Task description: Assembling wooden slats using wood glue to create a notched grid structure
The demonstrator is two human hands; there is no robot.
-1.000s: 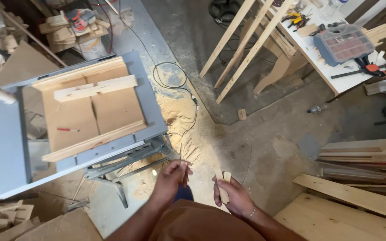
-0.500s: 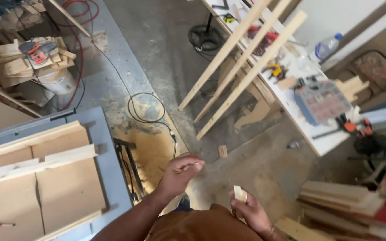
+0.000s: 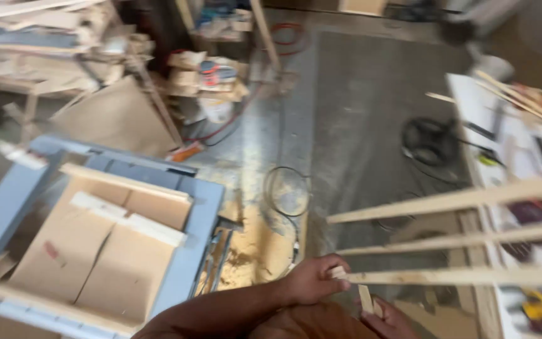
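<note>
Item 1, left hand (image 3: 312,280): closing w/ fingers curled round the near end of a long wood strip (image 3: 465,275), gripping it at the tip.

Item 2, right hand (image 3: 389,319): partly cut off at frame bottom, pinching a short wood offcut (image 3: 366,299), standing roughly upright just below the strip's end.

Item 3, strip: running out to the right approx. level, lowest of three; two more long strips (image 3: 453,201) lying above it, fanning toward the cluttered white bench (image 3: 472,113).

Item 4, left of hands: blue-framed saw table (image 3: 199,216) w/ plywood sled, sawdust pile (image 3: 258,251) and coiled cable (image 3: 286,191) on the concrete floor btwn.

Step, as it's looking: picking stock, strip end being taken up. Next move prob. needs a firm hold and care swinging the far end clear of the bench.
</note>
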